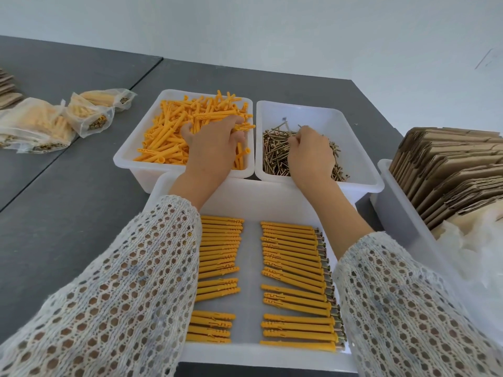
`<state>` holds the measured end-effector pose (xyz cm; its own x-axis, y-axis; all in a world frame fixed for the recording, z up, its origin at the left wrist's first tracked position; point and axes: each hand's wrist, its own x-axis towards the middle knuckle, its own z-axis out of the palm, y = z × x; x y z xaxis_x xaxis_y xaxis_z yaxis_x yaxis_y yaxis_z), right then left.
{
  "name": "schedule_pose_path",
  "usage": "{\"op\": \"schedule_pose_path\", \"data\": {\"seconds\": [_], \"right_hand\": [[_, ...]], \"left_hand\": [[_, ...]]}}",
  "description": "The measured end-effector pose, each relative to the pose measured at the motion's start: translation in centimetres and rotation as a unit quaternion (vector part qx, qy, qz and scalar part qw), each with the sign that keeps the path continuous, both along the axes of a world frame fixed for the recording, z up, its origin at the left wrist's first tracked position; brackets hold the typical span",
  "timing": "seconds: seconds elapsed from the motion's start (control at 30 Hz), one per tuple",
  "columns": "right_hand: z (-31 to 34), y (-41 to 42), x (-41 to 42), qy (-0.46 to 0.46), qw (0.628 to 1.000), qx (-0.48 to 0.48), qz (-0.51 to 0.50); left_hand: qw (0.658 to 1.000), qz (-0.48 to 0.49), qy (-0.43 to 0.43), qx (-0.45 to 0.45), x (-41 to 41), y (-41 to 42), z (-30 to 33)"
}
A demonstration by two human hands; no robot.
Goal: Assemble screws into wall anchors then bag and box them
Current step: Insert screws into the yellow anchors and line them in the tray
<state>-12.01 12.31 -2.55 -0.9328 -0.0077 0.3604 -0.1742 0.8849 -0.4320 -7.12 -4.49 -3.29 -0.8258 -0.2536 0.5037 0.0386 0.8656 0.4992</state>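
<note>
My left hand (215, 142) reaches into a white bin (128, 159) heaped with loose orange wall anchors (168, 126); its fingers curl round a few anchors near the bin's right side. My right hand (310, 151) is down in the neighbouring white bin (362, 148) of brass screws (275, 156), fingers bent and pinching at the screws. In front of both bins a white tray (250, 202) holds two columns of anchors with screws in them (294, 270), laid in neat rows; my sleeves cover the tray's outer sides.
Several filled clear bags of anchors (54, 123) lie on the grey table (68, 213) at the left. A white bin (402, 213) at the right holds stacked flat cardboard boxes (446, 175) and clear plastic bags (473, 257). More cardboard shows at the far left edge.
</note>
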Motion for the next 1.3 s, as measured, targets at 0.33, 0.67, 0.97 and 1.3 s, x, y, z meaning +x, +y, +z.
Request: {"op": "schedule_pose_path", "data": {"seconds": [0.33,0.67,0.97,1.3], "right_hand": [[1.1,-1.4,1.8,-0.110,0.855,-0.486,0.147],[0.8,-2.1,2.5,-0.106,0.897,-0.376,0.207],[0.6,-2.6,3.1,-0.113,0.924,-0.263,0.255],[1.5,-3.5,4.1,-0.072,0.901,-0.307,0.299]], "left_hand": [[0.984,-0.164,-0.050,0.042,-0.1,-0.6,-0.2],[0.982,-0.180,-0.047,0.021,0.3,-0.4,0.3],[0.978,-0.157,0.065,0.119,0.4,-0.7,0.8],[0.839,-0.299,-0.115,0.441,0.6,-0.4,2.2]]}}
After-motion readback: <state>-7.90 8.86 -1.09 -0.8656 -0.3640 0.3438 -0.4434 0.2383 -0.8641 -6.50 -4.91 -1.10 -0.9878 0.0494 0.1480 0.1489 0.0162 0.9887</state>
